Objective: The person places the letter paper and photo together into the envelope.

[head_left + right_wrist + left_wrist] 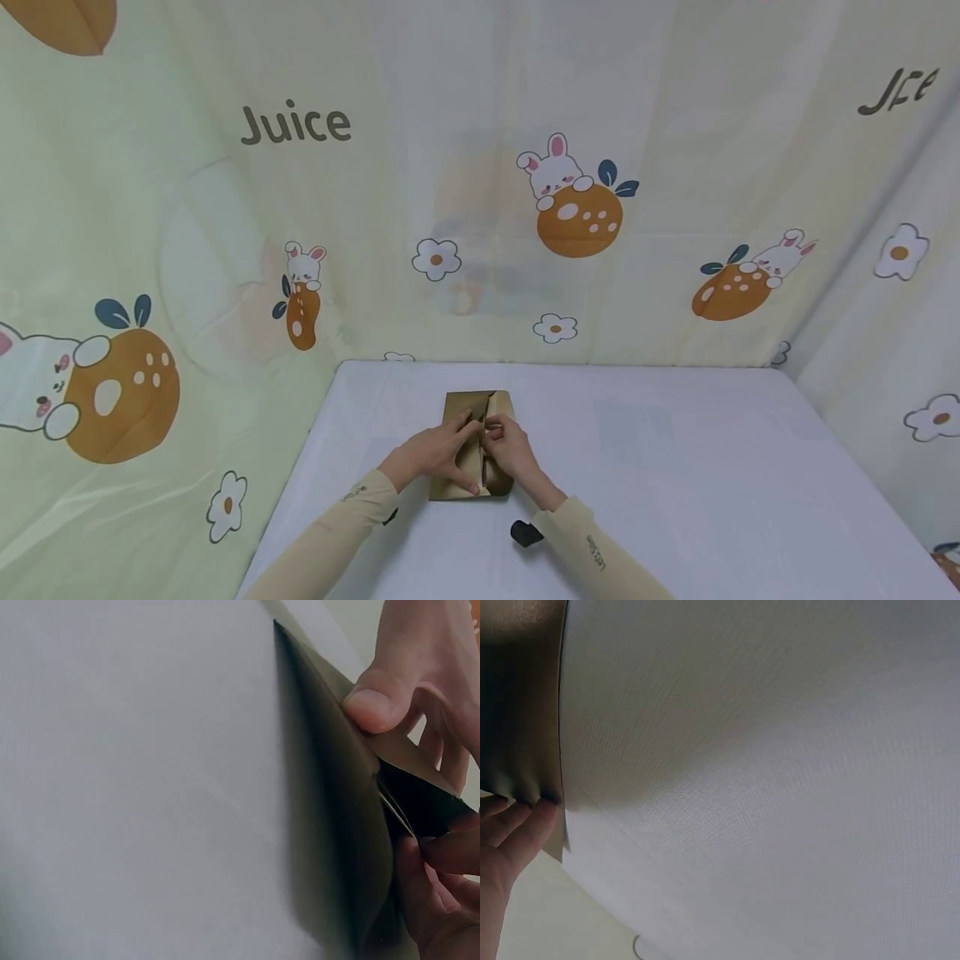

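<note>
A brown paper envelope (457,404) lies on the white table, with a long opening that shows a dark inside in the right wrist view. My left hand (442,454) is spread over its left part, thumb near the front end and fingers farther back. In the left wrist view the fingertips (544,814) press dents into the paper. My right hand (512,446) is at the opening, where its thumb and index finger pinch the paper edge (397,810). What lies inside the envelope is hidden.
The white table (675,467) extends to both sides and behind the envelope. A printed curtain (450,167) hangs behind and along the sides. Black wrist devices (527,533) show below the sleeves.
</note>
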`<state>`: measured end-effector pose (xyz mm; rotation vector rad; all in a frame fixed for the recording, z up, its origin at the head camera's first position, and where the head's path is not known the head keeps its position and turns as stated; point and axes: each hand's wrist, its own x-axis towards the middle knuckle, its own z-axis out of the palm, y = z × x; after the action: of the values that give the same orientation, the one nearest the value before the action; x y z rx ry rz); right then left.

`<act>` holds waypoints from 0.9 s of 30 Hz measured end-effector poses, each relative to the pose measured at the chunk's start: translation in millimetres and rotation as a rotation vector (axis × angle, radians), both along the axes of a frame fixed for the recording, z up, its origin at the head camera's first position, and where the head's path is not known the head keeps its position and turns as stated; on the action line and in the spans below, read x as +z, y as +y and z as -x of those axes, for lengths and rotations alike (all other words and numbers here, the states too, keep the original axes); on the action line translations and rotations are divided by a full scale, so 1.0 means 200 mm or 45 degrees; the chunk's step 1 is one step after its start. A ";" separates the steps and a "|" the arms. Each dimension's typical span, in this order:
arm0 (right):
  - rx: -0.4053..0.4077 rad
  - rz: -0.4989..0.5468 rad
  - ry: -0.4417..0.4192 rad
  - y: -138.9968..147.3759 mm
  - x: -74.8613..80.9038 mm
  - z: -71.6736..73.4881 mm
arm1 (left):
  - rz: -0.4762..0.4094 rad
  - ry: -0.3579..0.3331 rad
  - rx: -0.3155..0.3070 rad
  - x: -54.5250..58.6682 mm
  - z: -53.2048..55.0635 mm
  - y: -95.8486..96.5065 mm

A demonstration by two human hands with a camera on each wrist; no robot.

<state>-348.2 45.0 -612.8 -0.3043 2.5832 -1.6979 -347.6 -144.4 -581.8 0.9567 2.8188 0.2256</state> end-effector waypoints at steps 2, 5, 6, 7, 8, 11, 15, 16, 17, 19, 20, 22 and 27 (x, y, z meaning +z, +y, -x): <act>-0.007 -0.024 -0.014 0.00 0.00 0.00 | 0.000 -0.003 -0.003 0.00 0.00 0.00; -0.031 -0.055 -0.024 0.02 0.02 -0.01 | 0.018 -0.013 0.002 -0.01 -0.01 0.01; -0.044 -0.051 -0.027 0.03 0.02 -0.02 | 0.028 -0.015 0.004 -0.01 -0.01 0.02; -0.057 -0.034 -0.036 0.04 0.03 -0.02 | 0.040 -0.014 0.006 -0.01 -0.01 0.02; -0.073 -0.018 -0.043 0.05 0.04 -0.02 | 0.052 -0.010 0.006 0.00 -0.01 0.02; -0.121 0.053 -0.066 0.08 0.06 -0.03 | 0.088 0.016 0.003 0.00 -0.02 0.03; -0.158 0.102 -0.083 0.13 0.06 -0.04 | 0.138 0.033 0.014 0.00 -0.04 0.04; -0.162 0.114 -0.082 0.14 0.05 -0.05 | 0.153 0.027 0.023 -0.01 -0.04 0.04; -0.166 0.115 -0.082 0.15 0.04 -0.05 | 0.165 0.023 0.028 -0.02 -0.04 0.04; -0.169 0.122 -0.084 0.17 0.03 -0.06 | 0.174 0.011 0.039 -0.03 -0.05 0.04; -0.172 0.122 -0.088 0.18 0.02 -0.06 | 0.179 0.008 0.039 -0.03 -0.06 0.03; -0.168 0.119 -0.082 0.21 0.01 -0.06 | 0.187 0.013 0.040 -0.04 -0.06 0.03; -0.189 -0.032 -0.029 0.31 0.03 -0.06 | 0.116 0.056 0.034 -0.02 -0.06 0.01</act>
<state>-337.1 107.4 -606.0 -0.0930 2.6693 -1.7000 -335.7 -142.6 -586.5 0.9161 2.8556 0.0788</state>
